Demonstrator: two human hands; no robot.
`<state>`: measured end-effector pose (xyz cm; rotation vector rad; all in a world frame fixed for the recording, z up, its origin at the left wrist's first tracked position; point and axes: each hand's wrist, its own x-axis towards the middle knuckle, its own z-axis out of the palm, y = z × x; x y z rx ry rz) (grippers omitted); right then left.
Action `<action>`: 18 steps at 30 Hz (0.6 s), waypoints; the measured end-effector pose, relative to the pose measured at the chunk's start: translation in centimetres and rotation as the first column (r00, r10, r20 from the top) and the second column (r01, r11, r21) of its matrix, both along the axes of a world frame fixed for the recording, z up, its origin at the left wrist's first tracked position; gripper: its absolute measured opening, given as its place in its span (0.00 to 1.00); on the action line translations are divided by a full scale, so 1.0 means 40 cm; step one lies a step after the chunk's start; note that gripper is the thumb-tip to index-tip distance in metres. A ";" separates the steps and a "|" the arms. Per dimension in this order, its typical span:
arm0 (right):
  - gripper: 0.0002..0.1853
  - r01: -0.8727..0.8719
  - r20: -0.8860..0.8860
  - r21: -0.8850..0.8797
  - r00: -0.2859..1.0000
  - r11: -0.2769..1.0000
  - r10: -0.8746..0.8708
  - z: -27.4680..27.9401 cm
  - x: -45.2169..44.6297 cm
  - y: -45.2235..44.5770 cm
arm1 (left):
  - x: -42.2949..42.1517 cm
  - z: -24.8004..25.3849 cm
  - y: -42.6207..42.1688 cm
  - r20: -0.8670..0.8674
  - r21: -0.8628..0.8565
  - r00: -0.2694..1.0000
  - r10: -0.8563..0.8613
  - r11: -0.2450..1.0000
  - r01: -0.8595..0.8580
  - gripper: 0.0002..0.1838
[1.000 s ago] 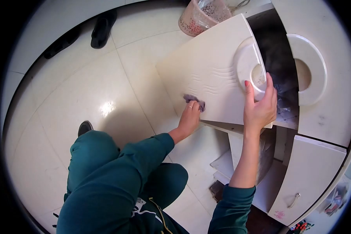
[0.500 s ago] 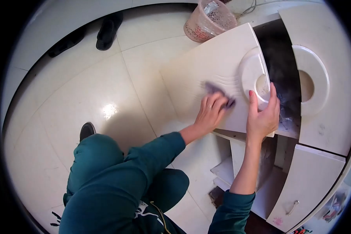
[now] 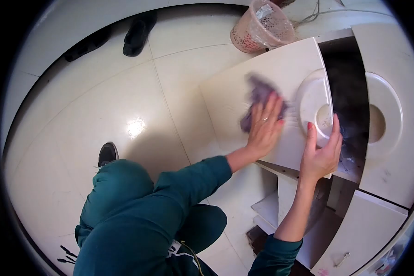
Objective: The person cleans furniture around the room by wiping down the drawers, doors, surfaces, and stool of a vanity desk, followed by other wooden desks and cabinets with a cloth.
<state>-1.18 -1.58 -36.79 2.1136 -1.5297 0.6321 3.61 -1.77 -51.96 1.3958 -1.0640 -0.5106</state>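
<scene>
Left hand (image 3: pixel 263 132) is pressing a rag (image 3: pixel 258 88) open-fingered onto the door (image 3: pixel 295 59), lol, while right hand (image 3: pixel 318 161) is clamping the door's edge, probably steadying it.

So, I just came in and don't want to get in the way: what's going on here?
A person in teal clothes has the left hand spread over a purplish cloth on the face of an open cabinet door, apparently wiping it; the cloth is blurred. The right hand grips the door's edge beside its rounded handle. A pink wastebasket stands near the door's far edge.
</scene>
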 end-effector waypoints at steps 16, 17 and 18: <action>0.28 -0.007 0.003 -0.010 1.000 1.000 0.007 0.000 0.000 -0.009 | -0.001 -0.546 0.001 -0.645 0.491 0.646 0.409 0.869 -0.059 0.35; 0.28 -0.004 -0.002 -0.007 1.000 1.000 0.004 -0.001 -0.003 -0.007 | -0.027 -0.512 0.035 -0.657 0.504 0.636 0.404 0.863 -0.028 0.35; 0.28 -0.010 0.000 -0.008 1.000 1.000 0.010 -0.002 -0.002 -0.005 | -0.053 -0.474 0.069 -0.670 0.517 0.624 0.403 0.856 0.003 0.34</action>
